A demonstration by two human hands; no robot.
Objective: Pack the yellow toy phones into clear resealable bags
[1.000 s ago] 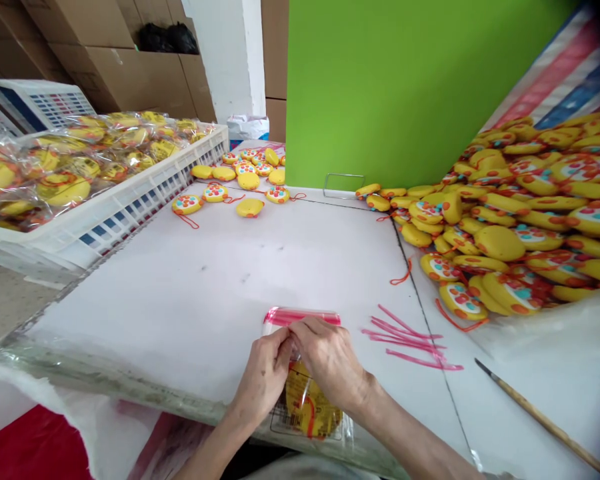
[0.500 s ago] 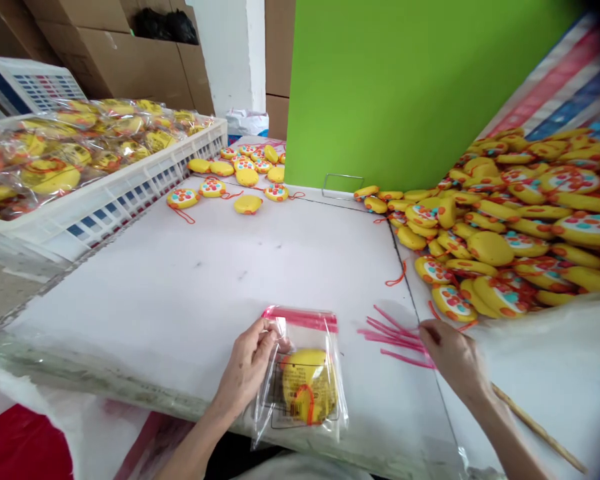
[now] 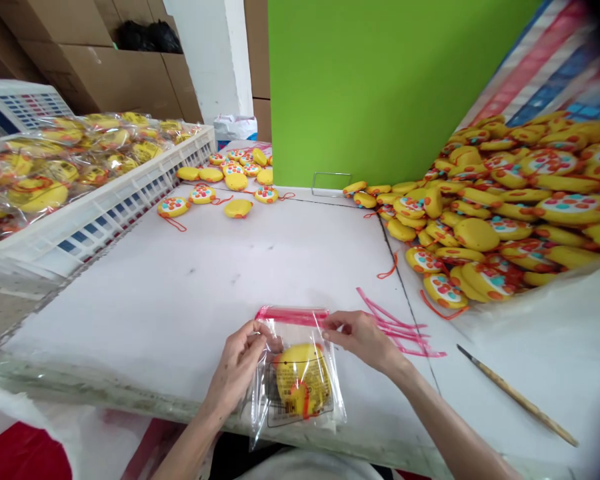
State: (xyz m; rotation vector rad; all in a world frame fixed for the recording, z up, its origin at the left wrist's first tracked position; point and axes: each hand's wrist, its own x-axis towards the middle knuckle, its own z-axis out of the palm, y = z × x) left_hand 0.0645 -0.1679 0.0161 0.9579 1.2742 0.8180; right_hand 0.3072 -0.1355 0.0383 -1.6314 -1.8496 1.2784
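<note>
Bag [image 3: 300, 335] with a yellow toy [image 3: 300, 373] inside lies at the table's [image 3: 145, 300] near edge; the right hand [image 3: 361, 335] has come back from the pink strips [image 3: 399, 331], so both hands are now at its top. The left hand [image 3: 241, 360] pinches the upper left side; the right's fingers are narrow, grip unclear. Strips lie beside the right wrist, a wooden-handled tool [image 3: 517, 396] farther right.

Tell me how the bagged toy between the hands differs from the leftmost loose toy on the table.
The bagged toy sits inside a clear bag; the loose toy lies bare. The bagged toy shows a mostly yellow side, the loose toy a white, spotted one. Both are rounded and partly yellow.
</note>
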